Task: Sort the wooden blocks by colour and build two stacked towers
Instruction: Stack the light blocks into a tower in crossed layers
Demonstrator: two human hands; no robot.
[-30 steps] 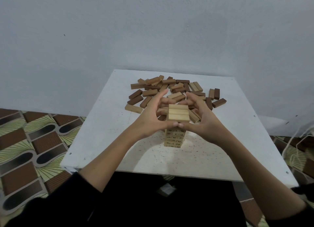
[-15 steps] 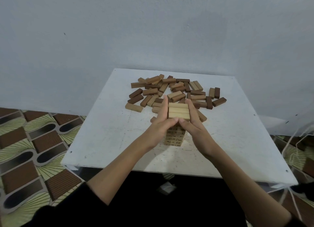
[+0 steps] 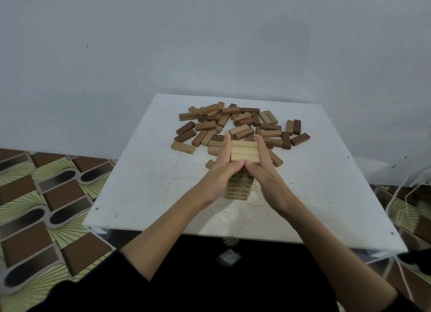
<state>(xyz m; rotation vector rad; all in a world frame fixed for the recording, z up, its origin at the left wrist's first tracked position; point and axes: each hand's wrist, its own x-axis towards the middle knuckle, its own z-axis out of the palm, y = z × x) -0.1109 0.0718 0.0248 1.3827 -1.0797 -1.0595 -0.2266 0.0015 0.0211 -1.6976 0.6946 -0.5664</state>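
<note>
Pale wooden tower (image 3: 240, 176) stands between flat palms: left hand (image 3: 222, 165) and right hand (image 3: 263, 169) press its sides, fingers straight. The blocks look light, stiff and easily nudged; square it at the sides. Loose blocks (image 3: 238, 126) lie beyond the fingertips.
</note>
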